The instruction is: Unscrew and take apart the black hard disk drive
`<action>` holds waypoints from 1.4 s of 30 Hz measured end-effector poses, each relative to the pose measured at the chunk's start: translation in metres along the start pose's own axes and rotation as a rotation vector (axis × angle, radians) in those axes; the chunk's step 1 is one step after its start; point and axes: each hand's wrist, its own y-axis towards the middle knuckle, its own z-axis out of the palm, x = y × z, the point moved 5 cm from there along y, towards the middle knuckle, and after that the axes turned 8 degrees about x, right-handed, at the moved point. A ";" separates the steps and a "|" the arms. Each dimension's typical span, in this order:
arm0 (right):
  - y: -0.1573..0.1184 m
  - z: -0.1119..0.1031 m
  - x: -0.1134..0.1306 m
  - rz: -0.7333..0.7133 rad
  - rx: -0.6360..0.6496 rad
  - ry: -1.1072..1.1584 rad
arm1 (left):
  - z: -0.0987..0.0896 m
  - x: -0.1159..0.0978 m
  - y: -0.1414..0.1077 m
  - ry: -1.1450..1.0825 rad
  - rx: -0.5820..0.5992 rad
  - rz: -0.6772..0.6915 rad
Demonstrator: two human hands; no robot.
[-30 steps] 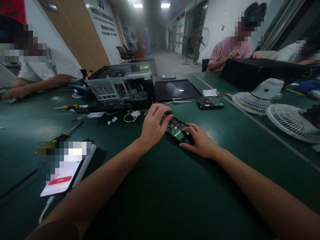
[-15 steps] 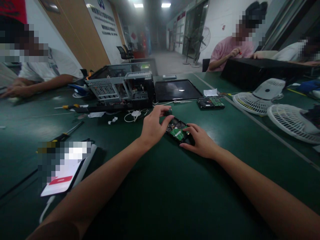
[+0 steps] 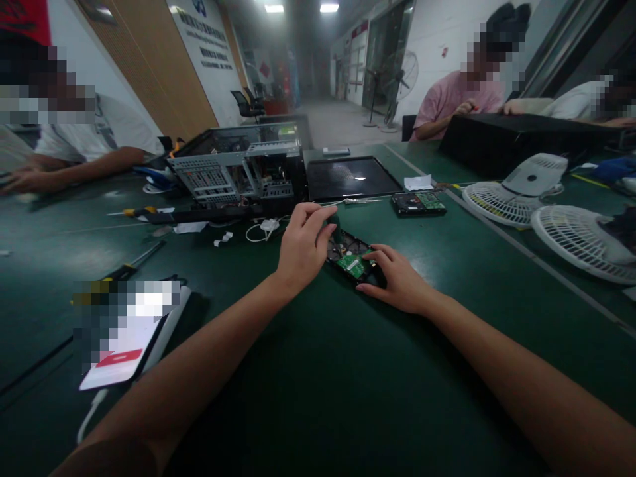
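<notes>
A hard drive (image 3: pixel 352 264) lies on the green table, its circuit board facing up. My right hand (image 3: pixel 397 277) grips the drive's near right end, thumb at the front edge and fingers over the top. Above the far left part of the drive, my left hand (image 3: pixel 305 242) pinches a dark-handled screwdriver (image 3: pixel 337 232) between thumb and fingers. The screwdriver stands nearly upright with its lower end at the drive; its exact contact point is too small to make out.
An opened computer case (image 3: pixel 238 175) stands behind my left hand, beside a black panel (image 3: pixel 352 177). A second hard drive (image 3: pixel 419 204) and white fans (image 3: pixel 501 202) lie to the right. At left are a phone (image 3: pixel 124 351) and a yellow-black screwdriver (image 3: pixel 122 271). Other people sit across the table.
My left hand has risen slightly and its fingers have shifted around the screwdriver, so more of the handle shows. The right hand and the hard drive have stayed in place.
</notes>
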 end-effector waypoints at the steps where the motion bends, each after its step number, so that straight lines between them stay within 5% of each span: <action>1: 0.000 0.000 0.000 0.001 0.002 -0.002 | 0.000 0.000 0.000 0.003 0.006 0.001; 42: 0.000 0.001 0.000 -0.004 -0.004 0.003 | 0.001 -0.007 -0.001 -0.093 -0.008 0.058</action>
